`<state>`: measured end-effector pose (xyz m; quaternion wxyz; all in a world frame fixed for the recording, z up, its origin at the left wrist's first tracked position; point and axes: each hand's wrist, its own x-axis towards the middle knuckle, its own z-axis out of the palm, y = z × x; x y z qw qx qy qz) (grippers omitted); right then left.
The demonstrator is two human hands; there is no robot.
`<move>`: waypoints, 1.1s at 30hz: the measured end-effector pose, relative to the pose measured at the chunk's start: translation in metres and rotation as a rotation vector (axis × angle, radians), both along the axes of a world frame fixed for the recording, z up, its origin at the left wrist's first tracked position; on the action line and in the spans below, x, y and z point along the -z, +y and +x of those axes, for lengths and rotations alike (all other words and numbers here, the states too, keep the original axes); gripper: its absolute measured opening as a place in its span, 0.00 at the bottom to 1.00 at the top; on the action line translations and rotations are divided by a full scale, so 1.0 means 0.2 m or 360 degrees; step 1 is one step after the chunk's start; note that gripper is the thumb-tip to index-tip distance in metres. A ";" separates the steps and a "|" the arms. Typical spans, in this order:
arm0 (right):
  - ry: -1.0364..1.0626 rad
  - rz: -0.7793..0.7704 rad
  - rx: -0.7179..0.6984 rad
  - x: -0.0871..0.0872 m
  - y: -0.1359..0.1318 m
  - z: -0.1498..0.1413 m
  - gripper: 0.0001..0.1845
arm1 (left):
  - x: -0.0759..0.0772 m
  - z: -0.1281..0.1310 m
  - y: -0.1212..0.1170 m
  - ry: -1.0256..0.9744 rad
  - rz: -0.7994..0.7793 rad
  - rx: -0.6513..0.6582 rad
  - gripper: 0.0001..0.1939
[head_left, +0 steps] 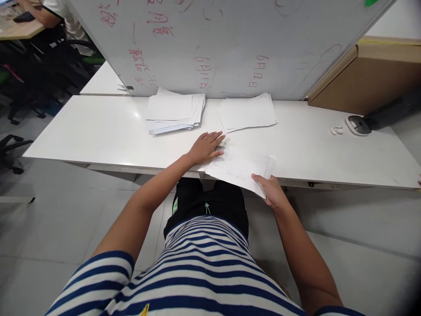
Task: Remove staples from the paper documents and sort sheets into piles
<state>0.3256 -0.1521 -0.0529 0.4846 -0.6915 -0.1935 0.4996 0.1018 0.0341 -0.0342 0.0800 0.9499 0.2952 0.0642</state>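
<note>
My right hand [273, 191] pinches the right corner of some white paper [240, 169], with the thumb on top. The paper lies partly on the table and hangs over its front edge; faint marks show on it. At its upper left, my left hand [206, 147] rests palm down on the table with its fingers stretched out. Between its thumb and fingers sits a small pale object [221, 144], too small to name. Beyond the hands lie a loose stack of papers [174, 107] on the left and a second paper stack [248, 112] on the right.
A whiteboard [213, 48] with red writing stands behind the white table [98, 127]. To the right are a cardboard box [368, 79], a rounded dark-topped device [358, 125] and a small white item [337, 131]. Another person's arm [41, 13] shows at the far left, near chairs.
</note>
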 end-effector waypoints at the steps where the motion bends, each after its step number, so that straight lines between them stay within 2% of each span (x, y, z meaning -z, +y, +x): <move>1: -0.0003 0.0005 0.0006 0.00 0.00 0.00 0.18 | 0.00 0.00 0.00 0.0002 0.0009 0.0001 0.35; 6: -0.0026 0.0011 0.0030 0.01 0.00 0.00 0.18 | 0.01 0.00 0.00 -0.0035 0.0014 -0.0005 0.35; 11: -0.0051 0.0053 0.0013 0.02 0.00 0.00 0.18 | 0.00 0.00 -0.01 -0.0053 -0.0033 -0.0050 0.30; 16: 0.0002 0.0026 0.0050 0.04 -0.02 0.00 0.20 | 0.00 0.00 -0.01 -0.0094 -0.0055 -0.0054 0.30; 22: 0.0003 -0.0031 0.0097 -0.01 -0.02 -0.02 0.19 | 0.01 0.01 -0.01 -0.0063 -0.0030 -0.0069 0.29; 25: -0.0014 -0.0037 0.0096 -0.02 -0.02 -0.03 0.18 | 0.02 0.01 -0.01 -0.0035 0.0010 -0.0062 0.29; 33: 0.0003 -0.0010 0.0083 0.03 -0.02 -0.01 0.18 | 0.03 0.03 -0.01 0.0076 0.0101 -0.0046 0.35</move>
